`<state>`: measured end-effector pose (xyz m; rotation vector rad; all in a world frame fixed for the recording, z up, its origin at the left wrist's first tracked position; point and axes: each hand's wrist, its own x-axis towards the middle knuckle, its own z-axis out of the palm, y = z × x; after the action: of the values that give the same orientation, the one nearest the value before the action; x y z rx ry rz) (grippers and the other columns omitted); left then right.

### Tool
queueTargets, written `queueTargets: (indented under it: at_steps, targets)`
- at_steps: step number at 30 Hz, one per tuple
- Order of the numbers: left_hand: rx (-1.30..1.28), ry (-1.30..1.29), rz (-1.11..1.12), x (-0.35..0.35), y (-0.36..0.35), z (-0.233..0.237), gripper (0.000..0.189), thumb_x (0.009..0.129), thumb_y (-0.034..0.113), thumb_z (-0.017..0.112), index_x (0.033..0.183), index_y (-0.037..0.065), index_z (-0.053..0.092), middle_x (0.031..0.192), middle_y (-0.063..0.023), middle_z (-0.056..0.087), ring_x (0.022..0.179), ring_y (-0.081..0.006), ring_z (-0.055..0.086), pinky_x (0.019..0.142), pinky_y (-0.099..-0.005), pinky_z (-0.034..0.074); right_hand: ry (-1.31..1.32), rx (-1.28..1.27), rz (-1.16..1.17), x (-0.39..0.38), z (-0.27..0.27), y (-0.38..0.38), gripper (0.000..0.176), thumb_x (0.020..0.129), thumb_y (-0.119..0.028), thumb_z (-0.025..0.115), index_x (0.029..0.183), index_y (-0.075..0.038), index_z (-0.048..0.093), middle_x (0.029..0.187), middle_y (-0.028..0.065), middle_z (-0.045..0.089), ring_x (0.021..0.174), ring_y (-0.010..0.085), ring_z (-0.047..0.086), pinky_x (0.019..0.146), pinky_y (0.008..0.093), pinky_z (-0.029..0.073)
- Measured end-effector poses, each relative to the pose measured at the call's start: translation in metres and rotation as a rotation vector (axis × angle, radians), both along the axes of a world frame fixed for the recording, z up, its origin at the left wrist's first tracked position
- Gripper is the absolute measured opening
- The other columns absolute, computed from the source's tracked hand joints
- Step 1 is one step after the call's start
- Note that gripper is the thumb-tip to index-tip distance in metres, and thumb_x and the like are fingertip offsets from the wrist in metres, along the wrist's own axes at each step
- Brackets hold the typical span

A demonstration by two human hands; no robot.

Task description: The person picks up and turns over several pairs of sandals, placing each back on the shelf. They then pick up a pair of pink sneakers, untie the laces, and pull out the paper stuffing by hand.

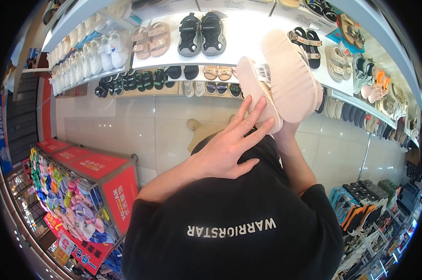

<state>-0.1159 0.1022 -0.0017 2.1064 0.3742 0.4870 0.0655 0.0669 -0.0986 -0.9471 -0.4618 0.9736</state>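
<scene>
Two pale pink slippers (288, 77) are held up together in front of me, their flat pink faces towards the camera. The nearer one partly covers the other slipper (248, 77). Between them shows a white barcode label (263, 72). My left hand (234, 144) has its fingers stretched and spread, the tips resting on the lower part of the farther slipper. Its thumb stands apart. From below, my right hand (285, 130) grips the slippers near their lower end; its fingers are mostly hidden behind them.
A white display shelf (248, 39) ahead carries sandals, with black-grey sandals (201, 35) and beige sandals (150, 39). White shoes (92, 58) line the left. A red-sided bin (120, 196) of colourful slippers stands at lower left, shoe racks (379, 205) at right. Tiled floor (173, 112) lies between.
</scene>
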Motion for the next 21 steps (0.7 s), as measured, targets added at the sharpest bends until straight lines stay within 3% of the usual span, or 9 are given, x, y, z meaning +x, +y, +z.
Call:
queueTargets:
  at_steps: [7,9,10,11,12,14,16,19,21]
  targets:
    - [0.032,-0.117,-0.027,-0.002,0.001,-0.002,0.082,0.069,0.005,0.075,0.142,-0.008,0.041,0.159,-0.0279,0.020,0.146,-0.0503,0.016,0.114,-0.0539,0.029,-0.053,0.037,-0.016,-0.002,0.004,0.004,0.053,0.100,-0.028,0.055,0.141,-0.001,0.035,0.137,0.0113,0.048,0.126,0.0208,0.052,0.103,0.0379,0.047]
    - [-0.182,-0.211,0.096,-0.006,0.003,-0.015,0.081,0.074,0.004,0.073,0.146,-0.006,0.037,0.160,-0.0258,0.021,0.149,-0.0425,0.018,0.115,-0.0506,0.029,-0.069,0.054,-0.018,-0.003,0.007,0.005,0.053,0.100,-0.027,0.056,0.141,0.000,0.035,0.137,0.0112,0.048,0.125,0.0205,0.052,0.103,0.0377,0.047]
    - [-0.548,-0.385,0.172,0.000,0.001,-0.024,0.079,0.084,0.013,0.072,0.150,0.000,0.030,0.161,-0.0224,0.017,0.150,-0.0329,0.020,0.114,-0.0481,0.032,-0.304,0.103,-0.026,-0.002,0.009,0.005,0.047,0.098,-0.025,0.058,0.134,0.000,0.042,0.129,0.0117,0.054,0.118,0.0214,0.058,0.097,0.0366,0.051]
    - [-0.720,-0.448,0.211,0.002,0.001,-0.030,0.081,0.087,0.021,0.071,0.151,0.001,0.027,0.161,-0.0204,0.019,0.149,-0.0305,0.024,0.114,-0.0476,0.033,-0.539,0.152,-0.034,0.000,0.012,0.005,0.040,0.097,-0.022,0.061,0.128,0.001,0.049,0.122,0.0123,0.060,0.110,0.0224,0.063,0.090,0.0355,0.054]
    - [-0.890,-0.511,0.248,0.003,0.002,-0.036,0.083,0.090,0.030,0.070,0.152,0.002,0.024,0.160,-0.0185,0.022,0.147,-0.0280,0.028,0.113,-0.0471,0.035,-0.540,0.155,-0.035,0.004,0.019,0.006,0.040,0.097,-0.022,0.061,0.128,0.001,0.049,0.122,0.0123,0.060,0.110,0.0224,0.063,0.090,0.0355,0.054]
    - [-1.298,-0.573,0.070,-0.002,0.018,-0.047,0.089,0.091,0.049,0.065,0.153,0.002,0.021,0.155,-0.0161,0.032,0.140,-0.0266,0.040,0.111,-0.0451,0.038,-1.106,0.309,0.283,0.012,0.041,0.010,0.022,0.088,-0.014,0.067,0.104,-0.001,0.060,0.098,0.0123,0.066,0.092,0.0247,0.068,0.074,0.0346,0.056]
    - [-1.319,-0.676,0.041,-0.015,0.029,-0.050,0.093,0.092,0.070,0.048,0.151,0.001,0.026,0.143,-0.0166,0.048,0.130,-0.0285,0.051,0.108,-0.0444,0.043,-1.271,0.323,0.362,0.006,0.067,0.018,0.016,0.083,-0.012,0.067,0.094,-0.002,0.061,0.090,0.0117,0.065,0.087,0.0253,0.068,0.072,0.0355,0.056]
    - [-1.378,-0.778,-0.100,-0.030,0.044,-0.061,0.086,0.095,0.067,0.042,0.149,0.001,0.030,0.144,-0.0187,0.047,0.130,-0.0307,0.050,0.108,-0.0458,0.043,-1.534,0.358,0.508,-0.003,0.088,0.020,0.012,0.076,-0.011,0.067,0.082,-0.005,0.059,0.080,0.0102,0.062,0.082,0.0264,0.066,0.070,0.0377,0.055]
    - [-1.286,-0.719,0.175,-0.039,0.040,-0.061,0.078,0.099,0.060,0.040,0.149,0.001,0.030,0.144,-0.0202,0.047,0.129,-0.0324,0.051,0.109,-0.0468,0.042,-1.659,0.456,0.495,-0.010,0.098,0.019,0.012,0.072,-0.013,0.065,0.076,-0.006,0.056,0.077,0.0084,0.059,0.086,0.0283,0.064,0.075,0.0428,0.054]
